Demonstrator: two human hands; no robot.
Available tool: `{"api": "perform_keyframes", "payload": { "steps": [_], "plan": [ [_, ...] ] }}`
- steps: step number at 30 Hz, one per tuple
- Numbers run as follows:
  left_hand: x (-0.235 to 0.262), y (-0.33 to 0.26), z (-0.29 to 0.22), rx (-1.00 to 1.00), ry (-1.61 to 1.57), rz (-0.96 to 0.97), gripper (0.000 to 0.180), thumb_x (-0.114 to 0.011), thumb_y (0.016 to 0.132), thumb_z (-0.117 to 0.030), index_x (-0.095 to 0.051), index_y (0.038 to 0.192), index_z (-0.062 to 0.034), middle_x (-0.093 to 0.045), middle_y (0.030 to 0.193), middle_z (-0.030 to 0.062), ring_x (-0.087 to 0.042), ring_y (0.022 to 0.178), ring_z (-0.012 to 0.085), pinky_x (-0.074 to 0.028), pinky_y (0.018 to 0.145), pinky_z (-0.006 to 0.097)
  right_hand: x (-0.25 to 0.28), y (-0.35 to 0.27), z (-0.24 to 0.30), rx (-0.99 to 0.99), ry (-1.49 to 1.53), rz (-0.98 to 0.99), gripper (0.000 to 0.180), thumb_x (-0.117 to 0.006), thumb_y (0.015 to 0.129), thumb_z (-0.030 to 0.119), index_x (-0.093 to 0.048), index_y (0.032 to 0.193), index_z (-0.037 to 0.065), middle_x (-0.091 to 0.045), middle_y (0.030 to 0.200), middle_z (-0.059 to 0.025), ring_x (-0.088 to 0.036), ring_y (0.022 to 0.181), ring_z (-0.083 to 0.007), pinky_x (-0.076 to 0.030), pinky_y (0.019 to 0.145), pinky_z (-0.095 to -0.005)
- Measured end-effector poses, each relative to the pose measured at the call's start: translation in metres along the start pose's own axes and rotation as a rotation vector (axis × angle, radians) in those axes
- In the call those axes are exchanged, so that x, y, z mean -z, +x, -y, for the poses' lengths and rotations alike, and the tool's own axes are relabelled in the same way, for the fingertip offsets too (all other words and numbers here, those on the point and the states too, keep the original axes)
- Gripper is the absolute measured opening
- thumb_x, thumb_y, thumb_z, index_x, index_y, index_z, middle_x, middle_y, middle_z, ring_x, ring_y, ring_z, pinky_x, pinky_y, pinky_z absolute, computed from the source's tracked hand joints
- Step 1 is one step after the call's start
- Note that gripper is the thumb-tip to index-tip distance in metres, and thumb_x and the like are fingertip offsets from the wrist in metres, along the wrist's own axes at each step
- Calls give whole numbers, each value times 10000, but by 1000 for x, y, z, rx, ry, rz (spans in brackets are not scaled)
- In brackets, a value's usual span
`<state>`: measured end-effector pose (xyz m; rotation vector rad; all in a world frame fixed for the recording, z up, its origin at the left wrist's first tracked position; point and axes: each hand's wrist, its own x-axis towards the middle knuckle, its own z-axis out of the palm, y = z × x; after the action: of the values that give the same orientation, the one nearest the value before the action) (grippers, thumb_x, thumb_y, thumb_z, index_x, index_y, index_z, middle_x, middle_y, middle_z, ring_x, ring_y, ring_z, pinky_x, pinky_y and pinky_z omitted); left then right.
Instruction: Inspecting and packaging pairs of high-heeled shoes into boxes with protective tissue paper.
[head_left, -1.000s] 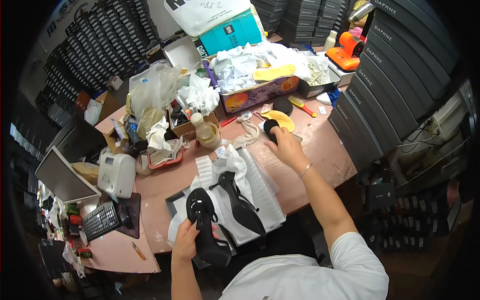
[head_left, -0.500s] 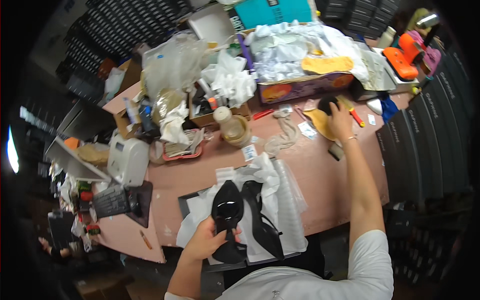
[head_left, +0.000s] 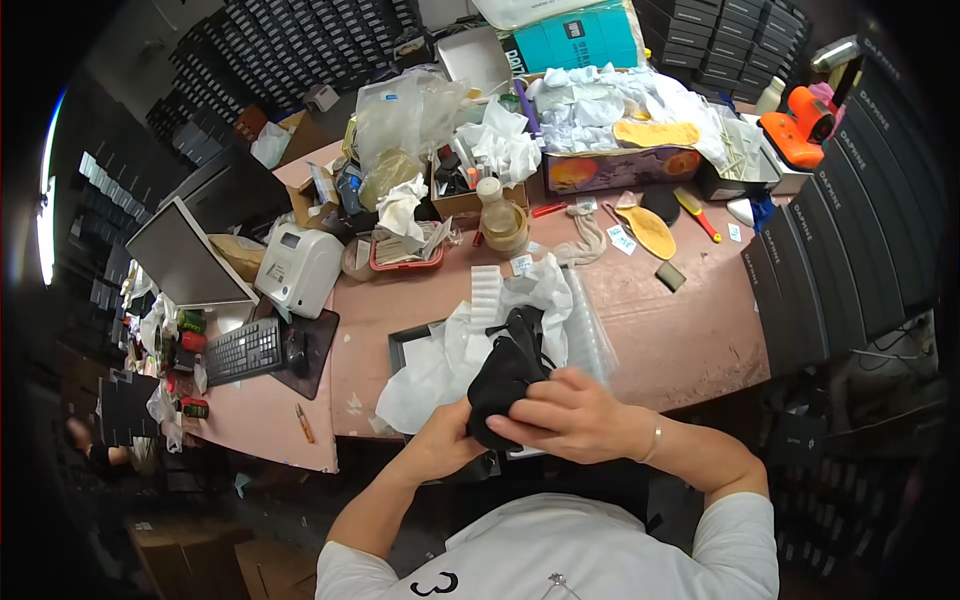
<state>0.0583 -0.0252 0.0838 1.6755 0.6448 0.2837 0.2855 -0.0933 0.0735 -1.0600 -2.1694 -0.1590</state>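
Observation:
A black shoe (head_left: 510, 375) is gripped between both hands close to my chest, above the pink table's near edge. My left hand (head_left: 440, 445) holds it from below at the toe end. My right hand (head_left: 565, 412) wraps over its top and side. A second black shoe part (head_left: 528, 325) lies just beyond on crumpled white tissue paper (head_left: 445, 360), which spreads over a dark tray. A yellow insole (head_left: 650, 230) and a dark round pad (head_left: 660, 202) rest on the table's far right.
The pink table (head_left: 690, 330) carries a label printer (head_left: 300, 268), keyboard (head_left: 245, 350), monitor (head_left: 185, 260), a bottle (head_left: 492, 205), a box of white paper and insoles (head_left: 620, 150), an orange device (head_left: 795, 135). Stacks of dark shoe boxes (head_left: 850, 220) stand right and behind.
My right hand came back from the far right of the table and now grips the shoe together with my left. The shoe rose off the paper toward my chest.

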Motion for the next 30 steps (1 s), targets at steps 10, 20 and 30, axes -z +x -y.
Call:
{"api": "perform_keyframes", "payload": {
  "steps": [10,20,30],
  "plan": [
    [-10,-46,17,347,-574,-18,197,-611,901,-111,-562,1058,-3,-632,892,52,-626,753,168,-524,690,274,-8,-15,25,-228,-169,-40,453,-629,701,33,-632,1152,74,-590,951,-75,-581,827,-228,-439,696,-339],
    [-29,-39,44,185,-1093,-315,704,-207,950,-636,-514,1072,-16,-605,901,112,-625,746,203,-550,683,360,-36,-32,43,-543,37,41,454,-592,679,-64,-613,1126,13,-591,1017,-155,-577,924,-337,-481,787,-374],
    [-39,-45,46,160,-983,-425,729,-206,937,-660,-560,990,-25,-605,852,69,-610,735,161,-532,686,317,-30,-15,131,-302,225,282,490,-622,685,10,-601,1171,63,-568,1060,-114,-564,941,-289,-445,820,-342]
  ]
}}
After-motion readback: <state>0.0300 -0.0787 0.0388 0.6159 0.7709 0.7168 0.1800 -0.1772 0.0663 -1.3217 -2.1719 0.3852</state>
